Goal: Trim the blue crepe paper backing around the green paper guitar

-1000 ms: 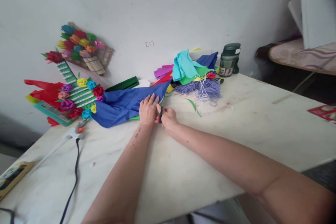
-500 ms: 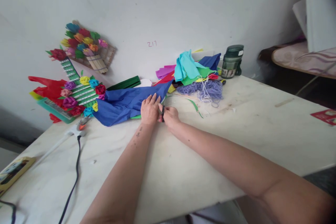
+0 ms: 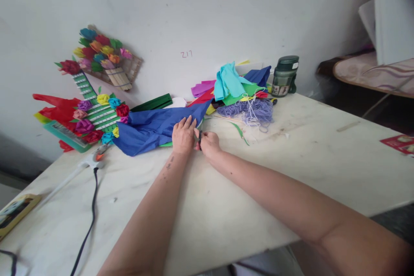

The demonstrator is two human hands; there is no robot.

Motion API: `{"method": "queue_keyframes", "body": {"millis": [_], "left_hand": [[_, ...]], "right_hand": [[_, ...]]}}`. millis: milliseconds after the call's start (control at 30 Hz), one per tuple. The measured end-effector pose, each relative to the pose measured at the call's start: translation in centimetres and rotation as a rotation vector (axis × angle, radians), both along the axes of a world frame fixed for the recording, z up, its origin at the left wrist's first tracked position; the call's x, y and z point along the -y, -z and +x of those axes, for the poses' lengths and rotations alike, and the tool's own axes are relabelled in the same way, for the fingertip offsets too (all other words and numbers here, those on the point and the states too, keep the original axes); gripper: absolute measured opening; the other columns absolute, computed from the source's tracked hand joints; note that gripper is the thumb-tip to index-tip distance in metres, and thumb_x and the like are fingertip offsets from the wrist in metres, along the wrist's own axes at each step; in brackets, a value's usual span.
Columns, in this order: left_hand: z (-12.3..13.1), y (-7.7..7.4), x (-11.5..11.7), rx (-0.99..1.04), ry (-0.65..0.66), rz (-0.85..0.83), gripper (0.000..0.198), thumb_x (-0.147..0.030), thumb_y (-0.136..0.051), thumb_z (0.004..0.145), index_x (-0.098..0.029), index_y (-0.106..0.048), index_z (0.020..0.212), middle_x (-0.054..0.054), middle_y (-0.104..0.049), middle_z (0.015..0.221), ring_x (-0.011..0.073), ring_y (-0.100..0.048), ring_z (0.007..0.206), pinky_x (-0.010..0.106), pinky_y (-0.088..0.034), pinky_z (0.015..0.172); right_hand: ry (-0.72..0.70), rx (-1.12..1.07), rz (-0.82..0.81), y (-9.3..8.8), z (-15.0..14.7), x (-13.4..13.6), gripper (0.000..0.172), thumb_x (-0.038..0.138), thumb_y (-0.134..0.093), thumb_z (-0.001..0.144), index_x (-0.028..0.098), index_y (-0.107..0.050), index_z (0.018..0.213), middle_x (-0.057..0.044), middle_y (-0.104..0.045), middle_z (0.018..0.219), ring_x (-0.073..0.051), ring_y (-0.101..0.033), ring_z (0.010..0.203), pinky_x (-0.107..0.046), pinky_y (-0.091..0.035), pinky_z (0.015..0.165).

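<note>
Across the middle of the table lies a crumpled blue sheet (image 3: 145,127), paper or thin cloth. On its right end my left hand (image 3: 183,137) rests flat, fingers stretched over the surface and slightly apart. Close beside it, my right hand (image 3: 209,144) is closed around black-handled scissors (image 3: 199,140). Their blades point away from me along the sheet's right edge and are mostly hidden. A bit of green shows under the blue sheet, near my left wrist.
Behind my hands are a coloured paper pile (image 3: 231,82), purple yarn (image 3: 258,111) and a dark green bottle (image 3: 285,76). To the left stand a flower-decorated green striped craft (image 3: 100,115), a teal-edged case (image 3: 66,136) and a power strip (image 3: 94,159) with a black cord.
The whole view has shifted very slightly. Both hands, the scissors and the blue sheet keep nearly the same positions.
</note>
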State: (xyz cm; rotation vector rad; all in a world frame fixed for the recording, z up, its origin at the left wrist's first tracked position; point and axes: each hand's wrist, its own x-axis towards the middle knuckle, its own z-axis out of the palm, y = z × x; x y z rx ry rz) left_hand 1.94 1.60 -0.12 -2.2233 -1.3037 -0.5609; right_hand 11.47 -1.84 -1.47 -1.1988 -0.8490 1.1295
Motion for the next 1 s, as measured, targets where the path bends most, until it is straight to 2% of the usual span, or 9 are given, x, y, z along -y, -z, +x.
{"method": "queue_keyframes", "body": {"millis": [300,500,667,867,1000], "left_hand": [[-0.1,-0.3,0.5,0.005,0.0,-0.013,0.047,-0.011,-0.046,0.08,-0.02,-0.057,0.125,0.009,-0.051,0.135,0.027,-0.046,0.122,0.041,-0.037,0.096],[0.0,-0.4,0.5,0.019,-0.002,-0.013,0.045,-0.012,-0.045,0.081,-0.02,-0.058,0.124,0.009,-0.051,0.135,0.0271,-0.047,0.122,0.041,-0.038,0.095],[-0.1,-0.5,0.6,0.009,0.006,-0.006,0.044,-0.013,-0.045,0.082,-0.018,-0.058,0.124,0.01,-0.051,0.134,0.0276,-0.048,0.121,0.041,-0.038,0.094],[-0.5,-0.4,0.4,0.012,0.005,0.0,0.044,-0.013,-0.044,0.082,-0.017,-0.058,0.124,0.01,-0.052,0.134,0.0275,-0.047,0.121,0.041,-0.038,0.094],[-0.7,-0.6,0.5,0.009,-0.001,0.005,0.046,-0.012,-0.044,0.081,-0.019,-0.058,0.124,0.008,-0.052,0.134,0.0269,-0.048,0.121,0.04,-0.038,0.094]], "right_hand": [[-0.006,-0.009,-0.045,-0.2,0.5,-0.5,0.036,0.041,-0.065,0.076,0.018,-0.05,0.052,0.004,-0.046,0.034,-0.009,-0.047,0.03,-0.018,-0.03,0.03],[0.008,0.013,-0.024,0.0,0.5,-0.7,0.038,0.04,-0.066,0.074,0.019,-0.049,0.049,0.005,-0.045,0.033,-0.01,-0.047,0.029,-0.019,-0.035,0.033],[0.024,0.065,-0.04,-0.5,0.6,-0.5,0.038,0.033,-0.065,0.077,0.019,-0.048,0.045,0.004,-0.043,0.031,-0.01,-0.045,0.026,-0.019,-0.034,0.032],[0.013,0.034,-0.041,-0.3,0.7,-0.5,0.036,0.033,-0.067,0.074,0.018,-0.049,0.046,0.005,-0.044,0.031,-0.009,-0.045,0.027,-0.018,-0.034,0.032],[-0.011,-0.072,-0.017,-0.3,1.1,-0.7,0.035,0.031,-0.068,0.073,0.018,-0.049,0.047,0.005,-0.043,0.031,-0.008,-0.044,0.027,-0.018,-0.038,0.034]]}}
